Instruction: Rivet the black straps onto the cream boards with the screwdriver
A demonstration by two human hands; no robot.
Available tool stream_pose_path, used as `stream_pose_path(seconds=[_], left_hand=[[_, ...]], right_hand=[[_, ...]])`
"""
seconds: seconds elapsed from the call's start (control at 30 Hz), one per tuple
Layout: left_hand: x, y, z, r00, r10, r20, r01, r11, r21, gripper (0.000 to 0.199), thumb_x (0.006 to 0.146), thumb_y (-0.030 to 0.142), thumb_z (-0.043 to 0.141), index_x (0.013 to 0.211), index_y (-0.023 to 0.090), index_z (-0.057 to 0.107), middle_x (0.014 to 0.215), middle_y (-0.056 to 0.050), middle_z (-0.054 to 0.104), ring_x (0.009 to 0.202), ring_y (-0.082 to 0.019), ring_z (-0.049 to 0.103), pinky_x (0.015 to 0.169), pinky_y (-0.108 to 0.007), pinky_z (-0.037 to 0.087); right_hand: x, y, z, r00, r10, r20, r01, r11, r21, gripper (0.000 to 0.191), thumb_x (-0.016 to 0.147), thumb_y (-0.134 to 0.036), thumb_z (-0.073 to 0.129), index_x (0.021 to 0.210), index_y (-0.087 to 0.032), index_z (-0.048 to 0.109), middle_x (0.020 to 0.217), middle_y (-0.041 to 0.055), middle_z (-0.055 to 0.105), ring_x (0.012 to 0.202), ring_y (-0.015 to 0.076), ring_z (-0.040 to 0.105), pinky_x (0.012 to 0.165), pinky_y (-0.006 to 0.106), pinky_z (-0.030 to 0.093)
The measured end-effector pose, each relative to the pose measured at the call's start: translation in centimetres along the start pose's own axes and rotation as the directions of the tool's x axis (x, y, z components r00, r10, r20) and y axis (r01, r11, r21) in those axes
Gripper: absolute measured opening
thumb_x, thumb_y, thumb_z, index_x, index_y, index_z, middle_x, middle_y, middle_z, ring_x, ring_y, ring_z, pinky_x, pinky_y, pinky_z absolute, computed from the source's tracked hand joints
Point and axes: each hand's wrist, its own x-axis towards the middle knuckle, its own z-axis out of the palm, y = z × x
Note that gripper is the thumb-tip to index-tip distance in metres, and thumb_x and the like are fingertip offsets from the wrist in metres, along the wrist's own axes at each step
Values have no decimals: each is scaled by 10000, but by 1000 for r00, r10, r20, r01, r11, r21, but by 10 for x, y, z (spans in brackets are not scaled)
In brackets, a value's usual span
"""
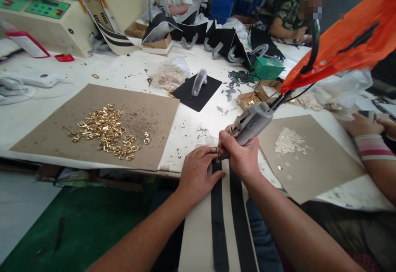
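Note:
My right hand (239, 154) is wrapped round a grey electric screwdriver (254, 123), which tilts down to the left. Its tip meets a small metal fitting (217, 160) on a black strip (219, 214). The strip is one of two dark bands running along a cream panel (198, 243), which lies from my lap up to the table's edge. Flat on the panel's left side rests my left hand (198, 173), thumb and forefinger spread either side of the fitting. The screwdriver and fingers partly hide the fitting.
Gold buckle-like fittings (105, 130) lie heaped on a brown board (58, 115) at left. Small pale discs (289, 141) cover part of another board (324, 160) at right. A black piece with a wrapped handle (199, 92) sits ahead. Beside me are a co-worker's hands (366, 124).

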Motion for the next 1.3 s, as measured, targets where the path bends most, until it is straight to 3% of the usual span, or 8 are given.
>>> stream_pose_path(seconds=[0.2, 0.43, 0.6, 0.77, 0.93, 1.03, 1.13, 1.3], left_hand=[[1, 1, -3, 1000, 2, 22, -2, 1000, -10, 517, 778, 447, 841, 1228, 256, 672, 1361, -76, 660, 1315, -328, 549, 1108, -530, 416], [2, 0, -2, 1000, -7, 20, 8, 1000, -20, 427, 839, 479, 768, 1188, 252, 674, 1327, -86, 665, 1299, -335, 551, 1094, -528, 424], [3, -2, -2, 1000, -2, -16, 2, 1000, -23, 550, 850, 536, 730, 1301, 242, 621, 1284, -109, 683, 1212, -347, 604, 1053, -529, 457], [6, 5, -9, 1000, 2, 5, -2, 999, -42, 467, 799, 489, 801, 1177, 240, 683, 1218, -93, 711, 1168, -330, 628, 1005, -508, 495], [5, 10, -11, 1000, -1, 4, 1, 1000, 0, 423, 718, 356, 891, 1084, 230, 720, 1238, -85, 709, 1206, -315, 618, 1059, -507, 477], [3, 10, -10, 1000, 17, 0, -17, 1000, 15, 414, 731, 319, 885, 1100, 219, 724, 1275, -86, 700, 1237, -297, 608, 1083, -494, 469], [2, 10, -9, 1000, 23, -5, -23, 999, 29, 393, 761, 304, 860, 1119, 212, 729, 1303, -85, 690, 1256, -281, 602, 1105, -484, 458], [2, 11, -11, 999, 34, 5, -34, 998, 45, 366, 786, 318, 831, 1115, 192, 732, 1304, -95, 692, 1252, -283, 606, 1108, -498, 457]], right_hand=[[2, -1, -3, 991, -39, 125, 46, 997, -57, 286, 819, -356, 715, 638, -194, 564, 571, -16, 548, 510, 117, 491, 494, 261, 433], [6, 10, -4, 967, -46, 249, 61, 997, -50, 198, 747, -319, 728, 686, -200, 581, 624, -5, 597, 557, 133, 531, 520, 264, 471], [5, -1, 7, 957, -1, 290, 31, 994, -100, 147, 713, -250, 704, 659, -195, 580, 623, -22, 569, 578, 127, 498, 538, 258, 454], [9, -8, 8, 973, 91, 210, -63, 988, -139, 210, 723, -300, 734, 643, -183, 579, 557, -42, 530, 520, 103, 452, 488, 227, 397], [13, -12, -2, 963, 98, 250, -112, 993, 42, 431, 778, -514, 761, 600, -181, 553, 493, -28, 531, 469, 103, 472, 459, 226, 389], [16, -27, -12, 972, 48, 231, -76, 990, 115, 462, 753, -578, 788, 660, -166, 601, 526, -17, 570, 470, 106, 505, 453, 222, 415], [19, -45, -35, 994, 43, 102, -52, 995, 85, 452, 755, -576, 799, 782, -150, 650, 579, -17, 600, 480, 109, 543, 441, 213, 431], [9, -36, -95, 965, 264, 10, -263, 962, -69, 362, 817, -454, 766, 938, -164, 586, 699, -5, 660, 532, 124, 614, 484, 230, 506]])
